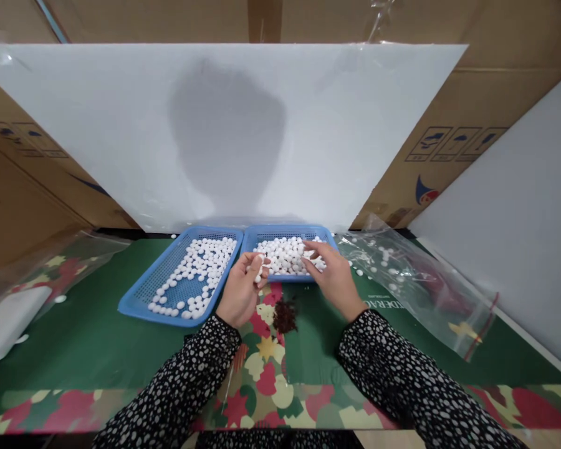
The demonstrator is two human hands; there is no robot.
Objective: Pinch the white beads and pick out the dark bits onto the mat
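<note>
My left hand [243, 284] is closed around a few small white balls [258, 268], some showing between thumb and fingers. It is in front of the gap between two shallow blue plastic baskets. My right hand [333, 273] reaches over the front right part of the right basket [292, 279], thumb and index finger apart, with white balls [285, 252] visible behind and between them. Whether its fingertips touch any is unclear. More white balls [210, 259] lie spread in the left basket [143, 305], with bare mesh at its left and middle.
Dark reddish-brown shreds [285, 316] are heaped before the right basket. On the right lies a clear zip bag [430, 293] with loose white balls around its near end. A white plastic object [14, 324] and another clear bag [70, 249] are at left. A white board [331, 137] stands behind.
</note>
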